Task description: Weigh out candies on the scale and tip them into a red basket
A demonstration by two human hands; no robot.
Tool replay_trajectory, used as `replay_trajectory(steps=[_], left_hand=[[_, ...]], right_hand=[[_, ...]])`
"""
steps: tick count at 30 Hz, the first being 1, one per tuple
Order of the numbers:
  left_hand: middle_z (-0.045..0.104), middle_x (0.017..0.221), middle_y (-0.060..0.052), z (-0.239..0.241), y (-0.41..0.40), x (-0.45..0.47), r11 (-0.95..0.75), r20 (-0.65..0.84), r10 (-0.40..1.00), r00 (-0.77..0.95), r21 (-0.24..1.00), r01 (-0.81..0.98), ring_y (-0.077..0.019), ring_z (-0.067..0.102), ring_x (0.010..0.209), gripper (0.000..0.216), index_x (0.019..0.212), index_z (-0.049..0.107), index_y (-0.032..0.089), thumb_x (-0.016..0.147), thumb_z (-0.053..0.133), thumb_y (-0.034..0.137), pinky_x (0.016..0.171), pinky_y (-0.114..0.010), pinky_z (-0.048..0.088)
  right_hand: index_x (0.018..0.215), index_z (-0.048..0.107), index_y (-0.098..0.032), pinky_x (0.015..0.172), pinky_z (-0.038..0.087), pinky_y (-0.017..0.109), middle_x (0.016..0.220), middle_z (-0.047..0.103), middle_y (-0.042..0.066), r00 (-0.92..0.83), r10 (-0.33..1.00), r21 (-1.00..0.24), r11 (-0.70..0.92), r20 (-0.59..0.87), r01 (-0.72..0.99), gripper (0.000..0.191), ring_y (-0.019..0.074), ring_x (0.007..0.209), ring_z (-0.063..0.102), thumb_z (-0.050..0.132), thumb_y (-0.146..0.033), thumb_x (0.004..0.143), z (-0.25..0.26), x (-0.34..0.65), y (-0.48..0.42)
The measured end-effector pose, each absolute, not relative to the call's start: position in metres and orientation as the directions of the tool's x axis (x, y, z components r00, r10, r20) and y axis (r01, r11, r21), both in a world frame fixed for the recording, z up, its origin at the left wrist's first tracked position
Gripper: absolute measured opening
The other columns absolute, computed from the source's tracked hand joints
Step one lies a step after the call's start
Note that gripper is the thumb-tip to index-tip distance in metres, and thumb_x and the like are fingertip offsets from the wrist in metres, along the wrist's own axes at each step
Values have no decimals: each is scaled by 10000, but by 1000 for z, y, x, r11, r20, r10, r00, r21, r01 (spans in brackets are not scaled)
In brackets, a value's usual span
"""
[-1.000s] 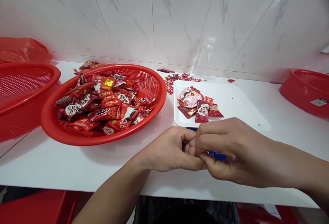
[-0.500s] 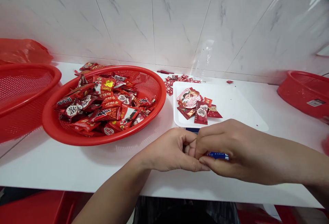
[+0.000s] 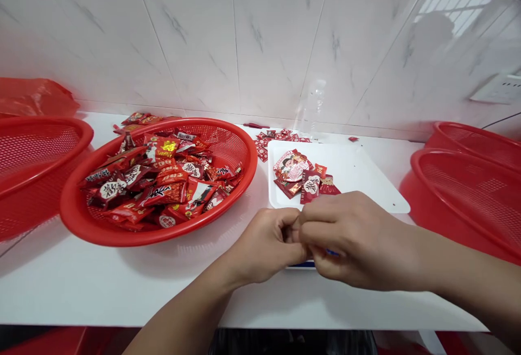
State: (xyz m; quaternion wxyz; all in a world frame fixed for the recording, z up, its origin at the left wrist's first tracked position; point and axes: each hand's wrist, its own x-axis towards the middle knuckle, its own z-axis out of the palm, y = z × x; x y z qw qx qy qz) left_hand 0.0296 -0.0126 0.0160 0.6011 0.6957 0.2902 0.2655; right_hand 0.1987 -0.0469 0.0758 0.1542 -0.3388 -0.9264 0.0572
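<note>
My left hand and my right hand meet above the front of the table, with fingers closed and pressed together. Whatever is between their fingertips is hidden. Under them a flat blue thing with a white edge shows in part. Just beyond my hands lies a white tray. On its left side are a round printed card, a maroon snack packet and other small red packets. To the left, a red mesh basket holds a heap of wrapped snacks.
Another red basket stands at far left, by a red plastic bag. Small red packets and a clear plastic piece lie near the tiled wall. Red baskets stand at right. A black-lined bin is below the table edge.
The view has shifted, so the table things sit lower and further left. A red basket now stands closer at the right. My hands stay together, and less of the blue thing shows.
</note>
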Motion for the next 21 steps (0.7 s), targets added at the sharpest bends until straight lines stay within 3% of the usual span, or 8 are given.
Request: replay_trajectory(steps=[3,7,12,17,21], left_hand=[[406,538,74,16,-14,31,-316,203,805,558,942,114,-62,345,515,220,550,424,167,655,604,98,472,-181,276],[437,514,65,16,-16,29,-507,372,775,511,849,151,-61,361,483,347,535,411,172,763,666,235,473,-192,291],[446,517,64,16,-18,27,-521,403,773,489,844,128,-55,372,468,394,545,401,175,777,700,284,465,-193,305],[448,517,61,15,-18,27,-517,408,765,499,851,96,-58,375,467,390,544,403,178,776,698,284,463,-198,309],[437,516,61,17,-17,28,-478,370,787,493,871,110,-63,377,476,371,543,397,180,785,667,260,476,-201,318]], right_hand=[[682,577,-175,499,280,237,658,530,-26,-650,700,-289,714,296,638,120,91,578,417,518,-72,701,75,200,-44],[644,526,-177,528,341,232,658,514,-25,-499,797,-387,603,341,698,128,92,591,432,509,-60,692,76,207,-40],[724,570,-204,581,425,223,745,574,-26,-271,906,-600,418,324,682,128,95,658,510,540,-83,758,77,228,-34],[758,559,-218,601,442,233,771,578,-38,-212,938,-645,343,274,683,114,101,686,512,561,-107,786,68,242,-27],[789,547,-218,625,447,232,784,577,-34,-278,905,-648,425,323,632,163,97,700,512,537,-55,797,65,238,-34]])
